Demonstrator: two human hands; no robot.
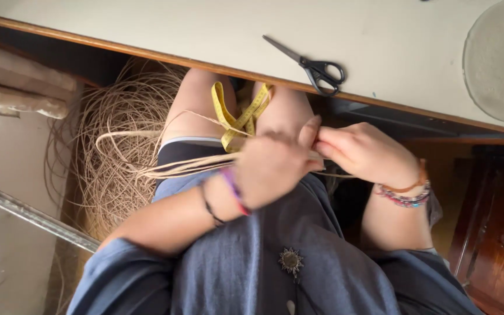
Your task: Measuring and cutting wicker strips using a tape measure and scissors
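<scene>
Both hands, left hand [272, 169] and right hand [363, 153], pinch pale rattan strands [191, 166] over the lap. A yellow tape measure [237, 119] drapes the knees; a rattan coil [118, 146] lies on the floor. Black scissors [316, 69] rest on the cream table [147, 29].

Table [147, 26] (scissors [313, 65], grey disc [497, 64])

strands: thin pale cane strips [188, 166], bunched together, running level across the lap into the closed hands
coil: loose tangled cane heap [118, 140] beside the leg, low
</scene>
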